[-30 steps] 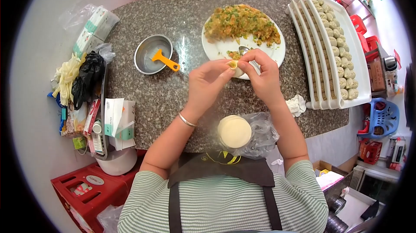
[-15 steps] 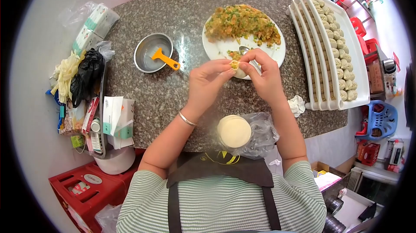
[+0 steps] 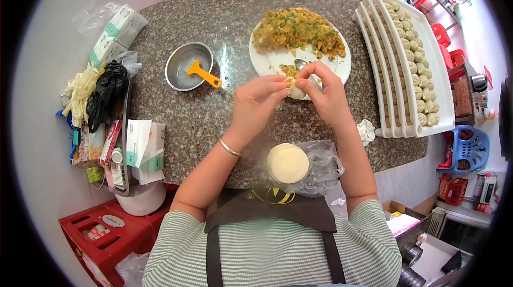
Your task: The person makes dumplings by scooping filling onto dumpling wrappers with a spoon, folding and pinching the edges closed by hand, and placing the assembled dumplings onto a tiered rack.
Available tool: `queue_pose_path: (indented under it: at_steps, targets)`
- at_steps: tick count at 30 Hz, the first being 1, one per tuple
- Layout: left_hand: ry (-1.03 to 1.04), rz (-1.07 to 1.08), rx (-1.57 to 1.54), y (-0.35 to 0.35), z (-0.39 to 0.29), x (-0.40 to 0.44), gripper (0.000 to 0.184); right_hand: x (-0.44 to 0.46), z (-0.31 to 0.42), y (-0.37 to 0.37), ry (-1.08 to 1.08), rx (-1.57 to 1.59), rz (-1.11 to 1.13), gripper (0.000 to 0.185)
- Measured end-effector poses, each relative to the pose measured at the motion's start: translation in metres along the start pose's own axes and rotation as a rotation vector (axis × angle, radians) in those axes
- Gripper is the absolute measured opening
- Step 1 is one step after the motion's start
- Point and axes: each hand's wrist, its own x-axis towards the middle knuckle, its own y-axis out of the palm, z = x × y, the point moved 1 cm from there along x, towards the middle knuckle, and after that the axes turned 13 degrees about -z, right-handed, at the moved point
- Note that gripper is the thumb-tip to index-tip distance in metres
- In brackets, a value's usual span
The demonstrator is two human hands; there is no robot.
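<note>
Between my two hands is a small dumpling, its pale dough gathered around a bit of yellowish filling at the top. My left hand pinches the dough edge from the left, and my right hand pinches it from the right. They hold it over the near rim of a white plate. Chopped orange and green filling is heaped on that plate, with a metal spoon partly behind my right hand. Nearer my body, a stack of round dough wrappers lies on a clear plastic bag.
A metal bowl with an orange-handled scraper stands left on the granite table. At right are stacked white trays with rows of dumplings. A crumpled tissue lies beside them; a tissue box sits at the left edge.
The opening at the top of the dumpling looks slightly smaller, and my fingers have shifted a little on the dough. Everything else stays nearly the same.
</note>
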Motion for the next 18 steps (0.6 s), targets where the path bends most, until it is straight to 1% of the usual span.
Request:
queue_pose_path:
  at_steps: [2, 4, 6, 7, 10, 13, 15, 18]
  targets:
    - [0.004, -0.002, -0.008, 0.000, 0.003, -0.001, 0.015, 0.000, 0.002, 0.001, -0.037, -0.025, 0.017, 0.009]
    - [0.008, -0.003, -0.013, 0.001, 0.004, -0.001, 0.015, -0.003, 0.003, 0.003, -0.150, -0.052, -0.020, 0.009]
    - [-0.066, -0.047, -0.103, 0.003, 0.005, -0.002, 0.017, -0.006, 0.001, 0.007, -0.143, -0.038, -0.046, 0.009]
    - [-0.067, -0.047, -0.102, 0.002, 0.006, -0.002, 0.017, -0.007, 0.001, 0.008, -0.137, -0.025, -0.071, 0.009]
    - [-0.083, -0.063, -0.058, 0.002, -0.001, -0.002, 0.018, -0.006, 0.004, 0.006, -0.143, -0.026, -0.008, 0.009]
    - [-0.055, -0.102, -0.010, 0.005, -0.013, -0.003, 0.021, -0.008, -0.001, 0.007, -0.114, -0.020, -0.037, 0.008]
    - [0.192, -0.022, 0.210, 0.002, -0.011, -0.001, 0.019, -0.009, -0.001, 0.007, -0.076, -0.020, -0.059, 0.008]
    - [0.161, -0.035, 0.157, -0.001, 0.003, 0.002, 0.015, -0.010, -0.004, 0.008, 0.006, 0.011, -0.085, 0.008]
